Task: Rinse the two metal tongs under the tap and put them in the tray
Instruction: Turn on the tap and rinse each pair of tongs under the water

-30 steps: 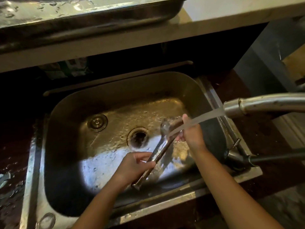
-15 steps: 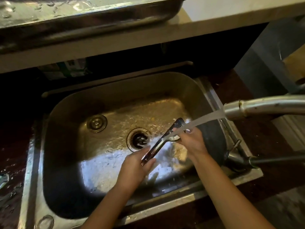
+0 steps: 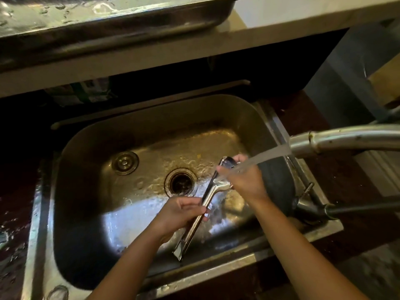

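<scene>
A: Where are the tongs (image 3: 211,197) found?

B: Over the sink (image 3: 91,148), slanted from the hinged end at about seven o'clock to the gripping ends at about one o'clock. They are held above the basin floor, just right of the drain (image 3: 181,182). Only one pair can be made out.

A: How are they held?

B: The middle of the handle is gripped by the left hand (image 3: 179,215), its fingers (image 3: 190,207) curled shut around the metal. The upper end is pinched by the right hand (image 3: 244,180), with a thumb on the near side and fingertips (image 3: 242,158) closed over the far side of the head.

A: Is water reaching them?

B: Yes. A stream (image 3: 264,155) is thrown from the tap (image 3: 337,140), which enters from three o'clock, and is met at the upper end of the tongs and the right hand. The basin floor below is seen wet and glistening.

A: What else is noted?

B: A round plug fitting (image 3: 125,163) is set at nine o'clock of the drain. A wet metal tray (image 3: 121,29) is seen at twelve o'clock, resting on the pale table (image 3: 281,9) above the sink. A dark lever (image 3: 346,210) is seen at four o'clock.
</scene>
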